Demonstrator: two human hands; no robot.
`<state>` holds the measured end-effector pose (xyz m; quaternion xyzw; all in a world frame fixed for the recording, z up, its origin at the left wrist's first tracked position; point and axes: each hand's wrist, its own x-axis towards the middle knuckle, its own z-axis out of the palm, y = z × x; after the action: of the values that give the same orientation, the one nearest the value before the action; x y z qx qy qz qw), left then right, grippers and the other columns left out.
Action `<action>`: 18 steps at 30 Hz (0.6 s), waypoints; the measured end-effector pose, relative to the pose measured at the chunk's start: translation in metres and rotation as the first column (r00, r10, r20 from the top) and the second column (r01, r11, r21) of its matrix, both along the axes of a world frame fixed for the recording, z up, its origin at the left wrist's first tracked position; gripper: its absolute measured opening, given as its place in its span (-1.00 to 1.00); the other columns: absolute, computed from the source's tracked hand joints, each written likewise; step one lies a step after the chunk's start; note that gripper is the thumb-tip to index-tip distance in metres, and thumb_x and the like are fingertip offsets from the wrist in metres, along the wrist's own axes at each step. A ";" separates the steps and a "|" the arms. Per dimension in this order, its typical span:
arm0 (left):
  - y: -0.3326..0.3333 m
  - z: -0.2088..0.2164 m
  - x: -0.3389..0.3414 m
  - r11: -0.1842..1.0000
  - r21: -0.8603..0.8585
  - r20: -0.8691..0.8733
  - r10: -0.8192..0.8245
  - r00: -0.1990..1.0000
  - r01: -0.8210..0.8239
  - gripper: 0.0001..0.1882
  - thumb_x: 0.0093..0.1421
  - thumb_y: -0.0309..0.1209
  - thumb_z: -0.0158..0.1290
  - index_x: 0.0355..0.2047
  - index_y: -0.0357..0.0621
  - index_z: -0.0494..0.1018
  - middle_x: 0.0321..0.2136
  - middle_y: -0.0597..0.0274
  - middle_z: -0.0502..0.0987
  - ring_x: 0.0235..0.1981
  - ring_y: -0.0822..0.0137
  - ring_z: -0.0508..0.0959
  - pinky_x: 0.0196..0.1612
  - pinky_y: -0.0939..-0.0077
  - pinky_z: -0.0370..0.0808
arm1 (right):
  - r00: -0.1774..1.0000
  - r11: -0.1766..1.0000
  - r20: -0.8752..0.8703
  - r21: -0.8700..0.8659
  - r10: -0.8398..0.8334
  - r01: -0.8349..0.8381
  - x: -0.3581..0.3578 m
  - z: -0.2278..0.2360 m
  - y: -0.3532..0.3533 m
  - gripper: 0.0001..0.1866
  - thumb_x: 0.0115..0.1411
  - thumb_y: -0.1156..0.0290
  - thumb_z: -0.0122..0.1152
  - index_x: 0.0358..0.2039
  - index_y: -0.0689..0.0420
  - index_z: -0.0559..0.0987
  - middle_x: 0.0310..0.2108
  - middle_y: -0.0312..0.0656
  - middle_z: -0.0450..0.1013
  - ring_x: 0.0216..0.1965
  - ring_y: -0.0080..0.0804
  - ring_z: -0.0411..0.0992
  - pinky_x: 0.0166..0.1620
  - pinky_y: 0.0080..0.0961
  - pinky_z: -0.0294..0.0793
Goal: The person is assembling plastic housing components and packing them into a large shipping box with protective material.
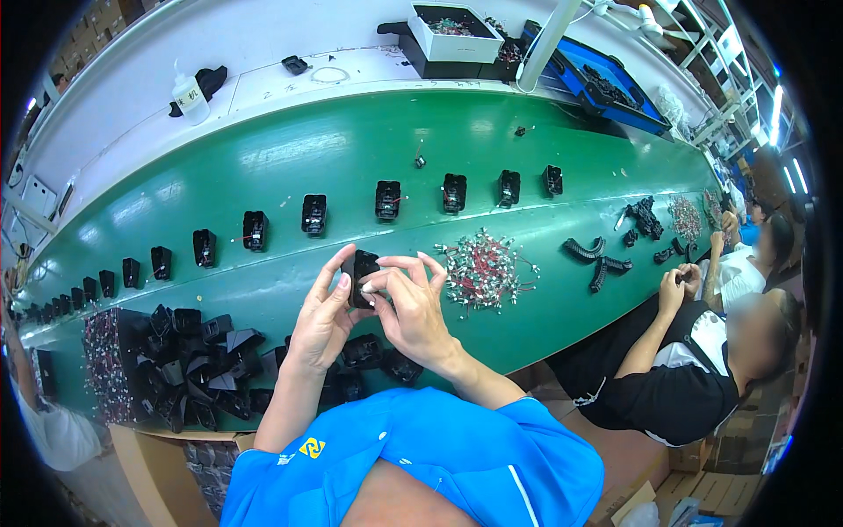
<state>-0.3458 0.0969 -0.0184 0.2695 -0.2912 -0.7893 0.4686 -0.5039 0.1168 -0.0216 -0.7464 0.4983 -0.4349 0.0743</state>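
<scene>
above the near part of the green table, i hold a dark, hollow black housing upright between my hands. my left hand is partly closed around its left side, thumb and fingers gripping it. my right hand is half curled, thumb and index finger brought together against the front of the housing, the other fingers raised; i cannot tell whether those fingertips pinch some small part. just beside my right hand, to its right, lies a loose heap of wired parts, red and white. beyond my hands, a row of black housings runs across the table, spaced apart, several with wires showing. left of my left forearm sits a jumbled pile of black shells, and more wired pieces lie at its left edge. further right are curved black pieces, near a co-worker in a dark top. on the far white ledge stands a white bottle.
</scene>
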 end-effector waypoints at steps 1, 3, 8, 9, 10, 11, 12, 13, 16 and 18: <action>0.002 0.000 -0.001 1.000 0.005 0.000 0.000 1.000 0.000 -0.44 0.43 -0.40 -0.04 0.39 -0.05 0.10 -0.05 0.05 0.48 -0.10 0.34 0.53 -0.05 0.44 0.55 | 1.000 1.000 0.000 0.005 0.000 0.000 0.000 -0.001 0.000 -0.78 0.01 0.55 0.32 -0.32 0.01 0.55 -0.14 -0.41 0.53 0.08 -0.32 0.37 0.27 -0.10 0.02; 0.006 0.006 -0.006 0.994 -0.102 0.128 0.062 0.990 -0.049 -0.40 0.37 -0.45 0.03 0.37 -0.07 0.13 -0.06 0.05 0.49 -0.11 0.35 0.53 -0.03 0.45 0.53 | 0.998 0.998 0.026 -0.042 -0.052 0.053 0.001 -0.004 0.000 -0.78 -0.04 0.55 0.33 -0.35 0.02 0.55 -0.07 -0.35 0.49 0.09 -0.27 0.34 0.27 -0.10 0.02; 0.000 0.005 -0.013 0.964 -0.226 0.295 0.205 0.933 -0.140 -0.30 0.20 -0.57 0.21 0.32 -0.16 0.20 -0.09 0.06 0.51 -0.11 0.34 0.52 0.02 0.48 0.47 | 0.995 0.995 0.077 -0.066 -0.069 0.074 -0.010 -0.013 -0.015 -0.78 -0.15 0.55 0.36 -0.45 0.09 0.51 0.07 -0.15 0.36 0.12 -0.16 0.25 0.27 -0.13 0.05; 0.000 0.010 -0.015 0.937 -0.330 0.347 0.234 0.908 -0.115 -0.32 0.16 -0.58 0.23 0.28 -0.18 0.26 -0.10 0.07 0.52 -0.11 0.34 0.52 0.03 0.47 0.47 | 0.989 0.985 0.143 -0.165 -0.027 0.051 -0.013 -0.018 -0.020 -0.79 -0.16 0.56 0.35 -0.45 0.10 0.55 0.08 -0.14 0.35 0.12 -0.13 0.22 0.24 -0.13 0.08; 0.000 0.015 -0.018 0.902 -0.425 0.397 0.265 0.879 -0.080 -0.35 0.12 -0.58 0.26 0.23 -0.20 0.32 -0.10 0.09 0.52 -0.10 0.33 0.53 0.04 0.46 0.47 | 0.978 0.964 0.207 -0.262 0.018 0.038 -0.017 -0.023 -0.022 -0.80 -0.18 0.57 0.33 -0.45 0.12 0.58 0.10 -0.12 0.33 0.13 -0.11 0.20 0.21 -0.13 0.11; 0.001 0.018 -0.020 0.883 -0.465 0.378 0.258 0.889 -0.059 -0.39 0.11 -0.58 0.27 0.19 -0.22 0.37 -0.09 0.11 0.52 -0.09 0.33 0.53 0.06 0.45 0.47 | 0.974 0.968 0.228 -0.246 0.000 0.057 -0.019 -0.018 -0.021 -0.78 -0.20 0.58 0.32 -0.44 0.11 0.60 0.12 -0.11 0.32 0.14 -0.12 0.18 0.21 -0.14 0.13; 0.004 0.021 -0.020 0.862 -0.505 0.360 0.251 0.899 -0.039 -0.43 0.10 -0.58 0.27 0.15 -0.24 0.42 -0.07 0.13 0.51 -0.07 0.32 0.53 0.08 0.44 0.47 | 0.969 0.971 0.248 -0.229 -0.018 0.076 -0.020 -0.012 -0.018 -0.75 -0.22 0.58 0.31 -0.43 0.10 0.63 0.14 -0.11 0.30 0.15 -0.13 0.17 0.21 -0.15 0.15; 0.005 0.025 -0.020 0.876 -0.478 0.368 0.260 0.893 -0.058 -0.43 0.10 -0.58 0.27 0.15 -0.24 0.42 -0.07 0.13 0.51 -0.07 0.32 0.53 0.08 0.44 0.47 | 0.969 0.979 0.248 -0.198 -0.003 0.054 -0.021 -0.015 -0.017 -0.75 -0.22 0.58 0.31 -0.43 0.10 0.63 0.14 -0.11 0.30 0.15 -0.13 0.17 0.21 -0.15 0.15; 0.006 0.029 -0.019 0.822 -0.569 0.303 0.218 0.928 -0.007 -0.46 0.09 -0.60 0.27 0.12 -0.26 0.46 -0.05 0.18 0.50 -0.05 0.32 0.53 0.10 0.44 0.46 | 0.910 0.945 0.410 -0.319 0.064 0.077 -0.021 -0.020 -0.020 -0.70 -0.23 0.58 0.30 -0.39 0.05 0.67 0.16 -0.10 0.29 0.16 -0.13 0.18 0.24 -0.14 0.14; 0.008 0.026 -0.019 0.817 -0.576 0.340 0.236 0.910 0.003 -0.46 0.11 -0.59 0.27 0.13 -0.26 0.45 -0.04 0.19 0.49 -0.04 0.32 0.53 0.11 0.45 0.46 | 0.902 0.944 0.416 -0.327 0.114 0.032 -0.022 -0.028 -0.021 -0.72 -0.10 0.53 0.34 -0.29 0.05 0.66 0.21 -0.09 0.25 0.18 -0.14 0.19 0.25 -0.17 0.18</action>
<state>-0.3652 0.1045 0.0076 0.2902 -0.5825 -0.5655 0.5066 -0.5256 0.0963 -0.0499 -0.6447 0.3749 -0.6629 0.0668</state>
